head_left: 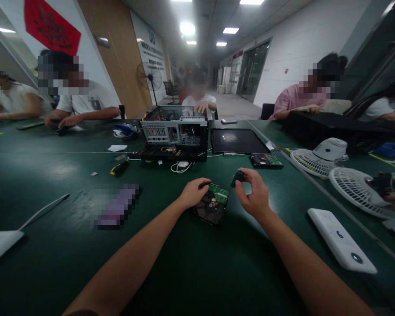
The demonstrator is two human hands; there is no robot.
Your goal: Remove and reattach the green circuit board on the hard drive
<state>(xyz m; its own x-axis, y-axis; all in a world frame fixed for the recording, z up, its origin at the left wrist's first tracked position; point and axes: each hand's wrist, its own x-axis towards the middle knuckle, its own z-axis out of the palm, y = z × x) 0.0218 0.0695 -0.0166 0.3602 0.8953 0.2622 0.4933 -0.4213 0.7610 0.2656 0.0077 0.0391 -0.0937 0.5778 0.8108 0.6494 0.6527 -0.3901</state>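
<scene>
A hard drive [210,210] with a green circuit board lies on the table in front of me, board side up. My left hand [194,193] grips its far left edge, fingers curled over the rim. To the right of the drive, my right hand [255,195] pinches a small dark piece [237,178] between thumb and fingers, just above the drive's right corner. What this piece is I cannot make out. Beyond my hands stands an opened computer case [174,131] with its metal frame showing. Another hard drive [266,161] rests farther back on the right.
A black flat panel [238,141] lies behind the second drive. A yellow-black screwdriver [120,167] and a pixelated purple object [120,206] are on the left. White fan parts [325,153] and a white device [342,240] lie right. Several people sit around the table [69,259].
</scene>
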